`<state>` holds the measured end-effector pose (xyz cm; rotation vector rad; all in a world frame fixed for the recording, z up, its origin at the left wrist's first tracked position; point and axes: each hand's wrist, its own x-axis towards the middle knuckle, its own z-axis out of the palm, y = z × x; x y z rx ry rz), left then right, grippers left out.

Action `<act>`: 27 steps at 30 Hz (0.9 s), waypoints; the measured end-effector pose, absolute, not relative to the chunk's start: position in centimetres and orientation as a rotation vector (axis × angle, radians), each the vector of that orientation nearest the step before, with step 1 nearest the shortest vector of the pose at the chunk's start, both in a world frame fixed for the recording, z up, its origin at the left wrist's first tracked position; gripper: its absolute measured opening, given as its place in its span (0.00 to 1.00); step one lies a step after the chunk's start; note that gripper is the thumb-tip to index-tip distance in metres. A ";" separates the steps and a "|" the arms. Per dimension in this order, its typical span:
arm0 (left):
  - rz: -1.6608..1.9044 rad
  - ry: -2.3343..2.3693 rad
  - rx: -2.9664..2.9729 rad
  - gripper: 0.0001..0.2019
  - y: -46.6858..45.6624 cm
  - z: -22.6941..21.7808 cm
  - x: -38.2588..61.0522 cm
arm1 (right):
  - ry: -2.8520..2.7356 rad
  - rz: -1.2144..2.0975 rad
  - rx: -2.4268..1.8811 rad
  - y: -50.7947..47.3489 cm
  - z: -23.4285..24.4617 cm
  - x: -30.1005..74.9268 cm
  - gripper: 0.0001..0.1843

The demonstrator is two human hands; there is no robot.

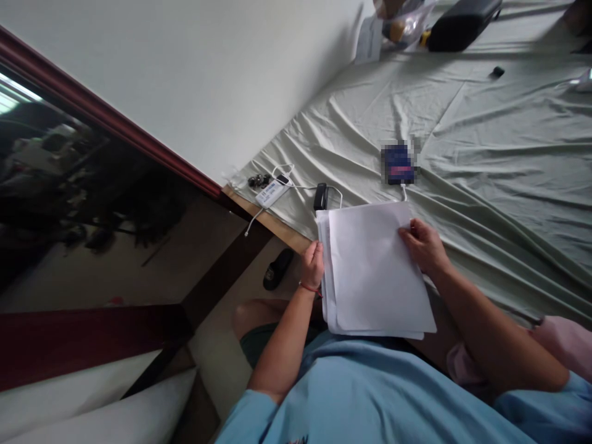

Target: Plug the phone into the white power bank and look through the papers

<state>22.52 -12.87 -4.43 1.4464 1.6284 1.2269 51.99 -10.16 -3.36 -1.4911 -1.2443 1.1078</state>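
Note:
A loose stack of white paper sheets [377, 268] lies over my lap, its far end reaching to the edge of the bed. The sheets are slightly fanned, and the top one looks blank. My left hand [313, 265] pinches the stack's left edge; a thin red band circles that wrist. On the opposite side, my right hand [424, 246] grips the right edge near the upper corner, thumb on top. Just beyond the paper, a dark blue device [398, 165], partly blurred out, has a white cable running toward the stack.
A white power strip [274, 192] with cables and a black adapter [320, 197] sit near the bed's corner. Farther off are a black case [462, 26] and a plastic bag [407, 24]. A dark slipper [278, 269] is on the floor, and a mirror [92, 203] stands at left.

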 end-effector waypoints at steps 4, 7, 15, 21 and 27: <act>1.226 1.639 1.494 0.22 -12.8 -4.4 22.6 | -1.227 1.129 -1.480 -10.2 -3.5 51.9 0.13; 1.220 1.655 1.472 0.24 -12.9 -4.4 22.6 | -1.226 1.111 -1.481 -10.3 -3.6 51.8 0.14; 1.216 1.670 1.497 0.24 -12.8 -4.7 22.5 | -1.203 1.170 -1.456 -10.4 -3.4 51.6 0.14; 1.232 1.697 1.479 0.23 -12.7 -4.8 22.4 | -1.187 1.132 -1.431 -10.5 -3.1 51.6 0.16; 1.210 1.693 1.505 0.22 -12.7 -4.3 22.5 | -1.266 1.031 -1.465 -10.3 -3.9 52.1 0.18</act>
